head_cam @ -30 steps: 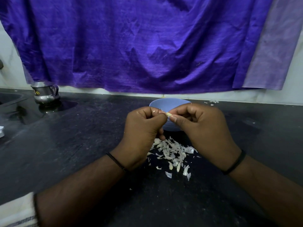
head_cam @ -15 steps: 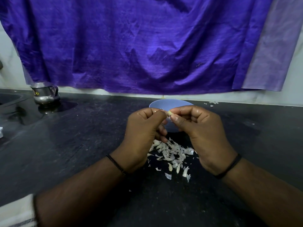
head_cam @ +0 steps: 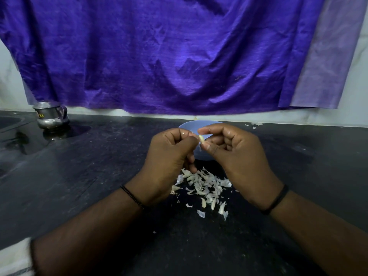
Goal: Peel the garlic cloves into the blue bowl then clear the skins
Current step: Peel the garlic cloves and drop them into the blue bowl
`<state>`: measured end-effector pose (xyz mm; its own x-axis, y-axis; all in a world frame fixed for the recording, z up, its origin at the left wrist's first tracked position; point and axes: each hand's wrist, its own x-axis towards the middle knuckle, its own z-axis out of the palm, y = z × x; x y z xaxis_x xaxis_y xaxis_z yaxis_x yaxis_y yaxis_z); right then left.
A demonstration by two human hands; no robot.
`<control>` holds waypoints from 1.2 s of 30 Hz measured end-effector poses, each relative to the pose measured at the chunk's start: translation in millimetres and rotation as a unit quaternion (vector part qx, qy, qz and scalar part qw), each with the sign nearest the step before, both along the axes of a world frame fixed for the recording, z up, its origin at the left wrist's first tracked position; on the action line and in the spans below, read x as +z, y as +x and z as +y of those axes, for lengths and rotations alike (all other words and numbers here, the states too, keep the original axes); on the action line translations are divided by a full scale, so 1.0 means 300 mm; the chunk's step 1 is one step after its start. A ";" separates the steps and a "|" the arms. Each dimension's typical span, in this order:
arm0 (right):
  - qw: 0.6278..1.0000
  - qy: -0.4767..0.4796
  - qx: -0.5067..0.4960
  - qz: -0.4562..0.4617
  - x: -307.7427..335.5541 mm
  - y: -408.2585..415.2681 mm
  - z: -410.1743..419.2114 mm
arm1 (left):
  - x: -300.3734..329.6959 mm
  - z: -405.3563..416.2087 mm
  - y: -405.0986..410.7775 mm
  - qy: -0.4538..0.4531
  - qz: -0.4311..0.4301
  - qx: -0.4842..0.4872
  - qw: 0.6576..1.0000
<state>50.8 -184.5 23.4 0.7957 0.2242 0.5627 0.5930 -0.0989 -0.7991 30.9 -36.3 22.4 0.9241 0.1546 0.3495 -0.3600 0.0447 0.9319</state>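
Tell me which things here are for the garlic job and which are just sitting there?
For the job: garlic clove, blue bowl, pile of skins, left hand, right hand.

Just sitting there: steel jug, purple cloth.

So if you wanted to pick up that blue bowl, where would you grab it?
Probably the blue bowl by its far rim, coming from above and behind. It sits upright and open, and that edge is bare, while the left hand and right hand peeling the garlic clove cover its near side.

Both hands, left [head_cam: 169, 156] & right [head_cam: 235, 156], pinch garlic clove [head_cam: 201, 138] over blue bowl [head_cam: 199, 124]; skins [head_cam: 203, 186] below.
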 end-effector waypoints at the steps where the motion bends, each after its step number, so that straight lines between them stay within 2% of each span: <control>1: 1.000 -0.023 -0.007 -0.017 -0.001 -0.001 0.000 | 0.001 0.000 0.001 0.004 0.003 0.000 1.000; 5: 0.996 -0.072 -0.024 -0.056 -0.004 0.000 0.000 | 0.007 -0.003 -0.003 0.015 0.012 -0.003 1.000; 17: 0.979 -0.112 -0.091 -0.147 -0.004 -0.013 -0.003 | -0.001 -0.013 -0.009 0.033 0.002 0.007 0.999; 29: 0.998 0.056 0.016 -0.036 0.016 0.004 -0.004 | -0.002 0.004 -0.002 0.027 0.012 0.017 0.999; 33: 0.994 0.094 0.053 0.016 0.021 0.007 -0.008 | -0.009 0.015 0.005 0.070 0.003 0.042 0.997; 36: 0.994 0.093 0.055 0.027 0.017 0.011 -0.012 | -0.012 0.020 0.004 0.138 -0.049 0.082 0.986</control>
<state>54.1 -188.1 28.4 0.8025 0.2067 0.5597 0.5477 0.1166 -0.8285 32.2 -30.3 18.8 0.8547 0.1848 0.4850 -0.4296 -0.2724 0.8609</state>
